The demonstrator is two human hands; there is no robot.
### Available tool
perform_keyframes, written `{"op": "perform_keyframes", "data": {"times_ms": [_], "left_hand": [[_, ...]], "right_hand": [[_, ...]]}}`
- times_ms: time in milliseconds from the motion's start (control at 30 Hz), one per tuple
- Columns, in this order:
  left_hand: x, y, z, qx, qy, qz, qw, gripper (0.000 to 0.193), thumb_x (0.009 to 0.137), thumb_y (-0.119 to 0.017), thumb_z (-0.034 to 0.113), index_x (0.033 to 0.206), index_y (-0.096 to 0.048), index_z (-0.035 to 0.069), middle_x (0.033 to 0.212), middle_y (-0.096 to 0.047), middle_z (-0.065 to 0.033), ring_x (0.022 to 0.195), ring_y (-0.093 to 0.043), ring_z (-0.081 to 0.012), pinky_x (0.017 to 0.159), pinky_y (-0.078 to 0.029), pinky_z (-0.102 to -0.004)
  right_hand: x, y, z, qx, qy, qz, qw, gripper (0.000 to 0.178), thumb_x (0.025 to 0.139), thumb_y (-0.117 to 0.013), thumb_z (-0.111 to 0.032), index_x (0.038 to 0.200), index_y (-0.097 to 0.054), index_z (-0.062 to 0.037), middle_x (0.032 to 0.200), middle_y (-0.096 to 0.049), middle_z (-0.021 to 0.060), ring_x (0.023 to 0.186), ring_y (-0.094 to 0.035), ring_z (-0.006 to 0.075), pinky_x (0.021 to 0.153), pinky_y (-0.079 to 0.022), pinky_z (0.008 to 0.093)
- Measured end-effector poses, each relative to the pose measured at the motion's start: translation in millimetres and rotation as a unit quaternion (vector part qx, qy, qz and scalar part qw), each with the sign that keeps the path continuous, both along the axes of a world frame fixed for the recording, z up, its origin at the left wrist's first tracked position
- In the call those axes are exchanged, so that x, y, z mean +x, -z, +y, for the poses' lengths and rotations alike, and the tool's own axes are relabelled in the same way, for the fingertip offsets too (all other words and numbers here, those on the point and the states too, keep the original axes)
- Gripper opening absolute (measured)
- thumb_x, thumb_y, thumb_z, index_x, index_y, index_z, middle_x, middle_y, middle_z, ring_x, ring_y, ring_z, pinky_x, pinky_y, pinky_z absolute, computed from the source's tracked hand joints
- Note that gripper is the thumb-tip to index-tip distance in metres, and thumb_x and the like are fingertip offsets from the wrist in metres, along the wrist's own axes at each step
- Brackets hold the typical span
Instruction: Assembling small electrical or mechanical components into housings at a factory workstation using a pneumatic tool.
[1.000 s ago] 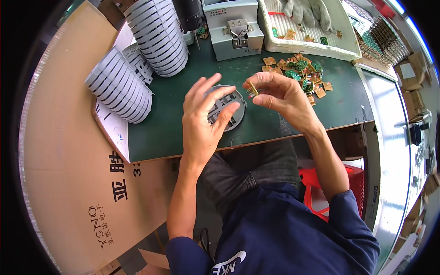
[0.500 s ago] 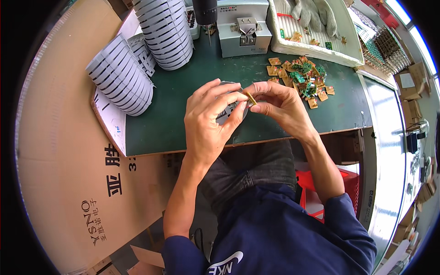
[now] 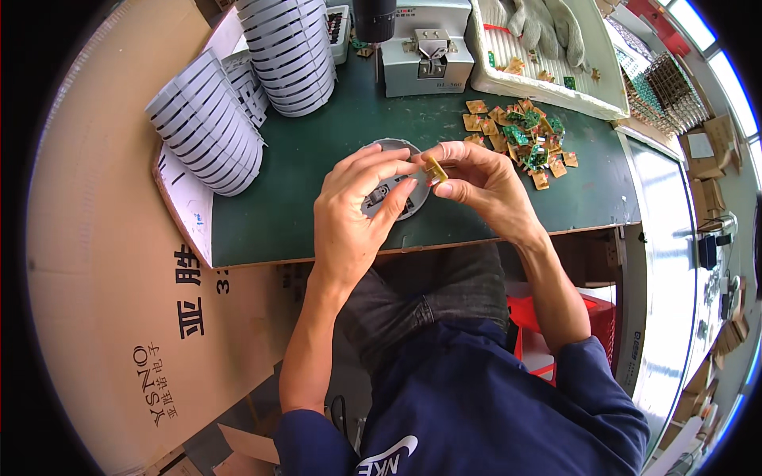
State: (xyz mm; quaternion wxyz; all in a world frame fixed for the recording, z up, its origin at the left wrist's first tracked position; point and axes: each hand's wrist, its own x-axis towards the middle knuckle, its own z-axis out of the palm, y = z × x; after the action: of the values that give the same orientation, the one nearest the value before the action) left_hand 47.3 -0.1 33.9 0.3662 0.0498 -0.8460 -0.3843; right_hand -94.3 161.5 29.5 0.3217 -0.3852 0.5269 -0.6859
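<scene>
The right hand (image 3: pixel 490 187) pinches a small yellow circuit board (image 3: pixel 435 170) between thumb and fingers; the left hand (image 3: pixel 352 205), loosely parted, hovers just beside it. Below, a round grey housing (image 3: pixel 383 192) lies on the green bench (image 3: pixel 341 119), a heap of boards (image 3: pixel 520 133) rightward, pale stacked pieces (image 3: pixel 213 131) leftward.

Wearer's dress, seen from above. Upper body: a T-shirt (image 3: pixel 492 404) of plain navy-blue cloth, loosely cut, with soft creases across the front. The left sleeve (image 3: pixel 313 440) and the right sleeve (image 3: pixel 591 365) are short, in the same navy, each ending near the elbow. Front marking: a white emblem (image 3: pixel 390 456), comprising a tapering curved stroke beside block lettering. Lower body: trousers (image 3: pixel 468 285) of dark grey to black cloth, faded in places, with a raised seam or fold near the middle. Forearms (image 3: pixel 309 349) and fingers (image 3: pixel 357 166): bare.
</scene>
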Motion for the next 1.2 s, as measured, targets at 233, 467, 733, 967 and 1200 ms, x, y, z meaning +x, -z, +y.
{"op": "perform_keyframes", "data": {"times_ms": [233,467,733,967,1200], "left_hand": [[15.1,16.0,-8.0,-0.065,-0.112,-0.113,0.985,0.097,0.075,-0.087,0.051,0.143,-0.047,-0.006,0.141,-0.051,-0.0249,0.128,-0.049,-0.0425,0.108,-0.042,-0.0503],[6.9,31.3,1.5,-0.068,-0.106,-0.133,0.983,0.105,0.070,-0.092,0.044,0.148,-0.041,-0.005,0.144,-0.050,-0.0230,0.130,-0.048,-0.0402,0.108,-0.043,-0.0494],[8.5,29.3,-2.1,-0.085,-0.098,-0.121,0.984,0.092,0.072,-0.092,0.040,0.141,-0.051,-0.004,0.142,-0.054,-0.0240,0.127,-0.053,-0.0398,0.105,-0.047,-0.0485],[9.3,32.5,-2.3,-0.132,-0.101,-0.145,0.975,0.085,0.078,-0.085,0.049,0.138,-0.056,-0.004,0.146,-0.049,-0.0250,0.128,-0.051,-0.0418,0.107,-0.044,-0.0507],[8.3,34.4,-6.1,-0.142,-0.092,-0.136,0.976,0.085,0.079,-0.081,0.055,0.135,-0.056,-0.004,0.144,-0.048,-0.0242,0.125,-0.051,-0.0406,0.105,-0.045,-0.0502]], "right_hand": [[-17.1,-26.5,-32.4,0.145,0.145,0.416,0.886,0.034,0.082,-0.080,-0.012,0.115,-0.074,-0.0043,0.109,-0.073,0.0113,0.105,-0.069,0.0236,0.091,-0.054,0.0359],[-27.4,-6.3,-69.0,0.101,0.038,0.539,0.835,0.030,0.085,-0.075,-0.008,0.114,-0.071,-0.0023,0.111,-0.070,0.0150,0.106,-0.066,0.0348,0.093,-0.054,0.0430],[-26.0,-17.5,-77.8,0.159,0.001,0.560,0.813,0.032,0.083,-0.075,-0.003,0.114,-0.070,-0.0009,0.105,-0.067,0.0164,0.095,-0.069,0.0368,0.083,-0.057,0.0440],[-37.9,-14.4,-74.1,0.126,-0.019,0.512,0.850,0.028,0.083,-0.076,-0.004,0.111,-0.072,-0.0009,0.107,-0.068,0.0158,0.095,-0.069,0.0352,0.085,-0.057,0.0396],[-31.9,-0.8,-61.5,0.102,0.018,0.513,0.852,0.024,0.088,-0.074,-0.007,0.111,-0.073,-0.0003,0.109,-0.069,0.0142,0.099,-0.070,0.0314,0.088,-0.056,0.0395]]}}
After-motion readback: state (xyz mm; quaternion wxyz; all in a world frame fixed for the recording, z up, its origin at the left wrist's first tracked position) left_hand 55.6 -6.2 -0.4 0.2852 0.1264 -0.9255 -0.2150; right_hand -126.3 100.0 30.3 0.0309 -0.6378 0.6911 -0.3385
